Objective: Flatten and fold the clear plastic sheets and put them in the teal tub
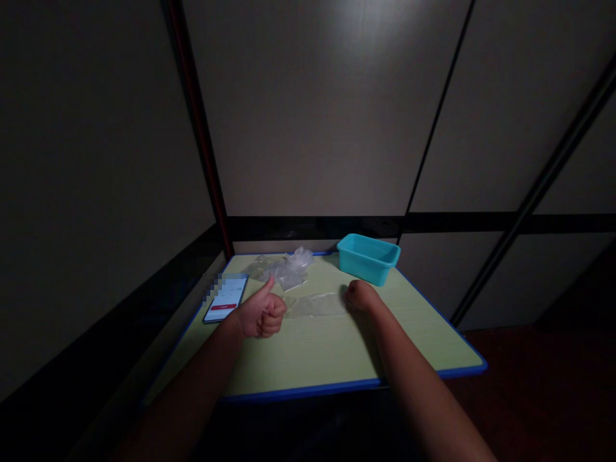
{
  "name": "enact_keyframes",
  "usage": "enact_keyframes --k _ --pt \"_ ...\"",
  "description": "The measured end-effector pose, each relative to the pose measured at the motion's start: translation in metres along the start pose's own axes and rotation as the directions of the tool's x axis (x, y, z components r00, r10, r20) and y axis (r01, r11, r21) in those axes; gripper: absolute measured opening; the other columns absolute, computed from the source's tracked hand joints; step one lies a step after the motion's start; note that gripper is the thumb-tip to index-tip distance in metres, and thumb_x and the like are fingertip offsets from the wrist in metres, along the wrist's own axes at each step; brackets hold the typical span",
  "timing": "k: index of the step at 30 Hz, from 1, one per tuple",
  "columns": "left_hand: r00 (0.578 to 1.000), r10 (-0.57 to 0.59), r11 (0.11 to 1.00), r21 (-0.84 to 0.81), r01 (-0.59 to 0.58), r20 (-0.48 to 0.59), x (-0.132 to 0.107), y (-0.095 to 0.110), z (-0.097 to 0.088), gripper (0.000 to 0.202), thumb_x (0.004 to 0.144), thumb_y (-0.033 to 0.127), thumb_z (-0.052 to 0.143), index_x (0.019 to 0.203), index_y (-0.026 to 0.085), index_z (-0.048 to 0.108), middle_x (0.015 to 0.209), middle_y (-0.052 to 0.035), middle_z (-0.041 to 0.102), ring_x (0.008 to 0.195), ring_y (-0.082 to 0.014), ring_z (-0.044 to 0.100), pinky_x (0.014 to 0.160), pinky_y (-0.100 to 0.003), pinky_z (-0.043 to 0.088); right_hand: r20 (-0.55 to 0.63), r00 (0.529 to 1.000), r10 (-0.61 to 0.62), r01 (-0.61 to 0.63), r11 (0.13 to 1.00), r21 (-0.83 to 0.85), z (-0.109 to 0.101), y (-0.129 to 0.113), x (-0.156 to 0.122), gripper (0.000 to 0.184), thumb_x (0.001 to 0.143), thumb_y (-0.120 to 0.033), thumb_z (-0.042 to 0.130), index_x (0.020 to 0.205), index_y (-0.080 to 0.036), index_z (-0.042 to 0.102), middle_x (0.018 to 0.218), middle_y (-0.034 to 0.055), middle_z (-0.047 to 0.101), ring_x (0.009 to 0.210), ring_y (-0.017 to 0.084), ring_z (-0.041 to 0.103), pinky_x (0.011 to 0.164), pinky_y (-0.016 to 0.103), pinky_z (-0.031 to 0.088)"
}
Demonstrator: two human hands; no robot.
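A clear, flat plastic bag (315, 305) lies lengthwise across the table between my two hands. My left hand (262, 313) is closed in a fist with the thumb pointing up, at the bag's left end, and nothing shows in its curled fingers. At the bag's right end my right hand (362, 296) is also closed, knuckles forward, low over the table. Its fingers hide whatever may be inside them, and I cannot tell if it grips the bag's edge. Behind the left hand lies a crumpled heap of clear plastic bags (291, 266).
A turquoise plastic basket (366, 260) stands at the back right of the pale green, blue-edged table (308, 359). A phone (226, 298) with a lit screen lies at the left edge. Panelled walls (317, 128) rise close behind and to the left.
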State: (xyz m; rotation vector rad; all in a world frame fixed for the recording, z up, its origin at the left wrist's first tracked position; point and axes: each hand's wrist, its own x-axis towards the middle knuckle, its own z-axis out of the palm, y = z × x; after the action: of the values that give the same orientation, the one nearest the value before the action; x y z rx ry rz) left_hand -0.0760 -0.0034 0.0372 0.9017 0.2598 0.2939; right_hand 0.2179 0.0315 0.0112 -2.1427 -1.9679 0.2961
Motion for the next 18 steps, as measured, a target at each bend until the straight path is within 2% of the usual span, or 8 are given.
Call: enact_keyframes --k 4,7,14,16,18 --pt "0.975 -0.218 0.971 0.105 0.213 0.038 0.004 -0.005 0.008 0.058 0.090 0.059 0.017 0.054 0.020 0.041 0.040 0.0067 0.018 0.033 -0.0068 0.005 0.032 -0.018 0.005 0.004 1.000 -0.004 0.004 1.000 0.001 0.000 0.000 0.001 0.020 0.077 -0.023 0.055 0.089 -0.015 0.069 0.093 0.0107 0.069 0.080 0.018 0.061 0.060 0.024 0.035" --pt "0.968 -0.250 0.959 0.144 0.244 0.024 0.006 -0.005 0.011 0.057 0.090 0.059 0.017 0.057 0.020 0.043 0.041 0.0070 0.017 0.034 -0.0070 0.005 0.032 -0.018 0.002 0.004 1.000 -0.002 0.002 1.000 0.005 0.001 0.000 0.002 0.019 0.077 -0.022 0.055 0.089 -0.015 0.068 0.093 0.0104 0.069 0.081 0.018 0.061 0.060 0.023 0.035" --pt "0.992 -0.128 0.986 0.107 0.127 0.004 0.006 -0.004 0.002 0.056 0.090 0.059 0.019 0.060 0.019 0.042 0.043 0.0078 0.020 0.034 -0.0057 0.004 0.032 -0.016 0.005 0.006 1.000 -0.011 0.011 1.000 0.018 0.002 0.001 0.004 0.016 0.077 -0.022 0.056 0.087 -0.016 0.068 0.090 0.0085 0.069 0.079 0.017 0.060 0.057 0.023 0.032" --pt "0.998 -0.052 0.996 0.073 0.054 -0.026 0.006 -0.003 -0.002 0.057 0.089 0.062 0.020 0.059 0.018 0.042 0.042 0.0080 0.021 0.033 -0.0052 0.006 0.031 -0.016 0.008 0.005 1.000 -0.016 0.016 1.000 0.020 0.002 0.002 0.004 0.016 0.078 -0.021 0.055 0.087 -0.016 0.068 0.090 0.0080 0.069 0.078 0.016 0.060 0.056 0.022 0.032" --pt "0.994 0.068 0.997 0.032 -0.066 -0.080 0.008 -0.001 -0.005 0.059 0.088 0.063 0.022 0.058 0.017 0.042 0.041 0.0079 0.023 0.032 -0.0045 0.011 0.031 -0.015 0.012 0.003 1.000 -0.016 0.016 1.000 0.022 0.002 0.002 0.003 0.016 0.078 -0.020 0.055 0.087 -0.016 0.068 0.089 0.0078 0.069 0.077 0.016 0.060 0.056 0.022 0.032"
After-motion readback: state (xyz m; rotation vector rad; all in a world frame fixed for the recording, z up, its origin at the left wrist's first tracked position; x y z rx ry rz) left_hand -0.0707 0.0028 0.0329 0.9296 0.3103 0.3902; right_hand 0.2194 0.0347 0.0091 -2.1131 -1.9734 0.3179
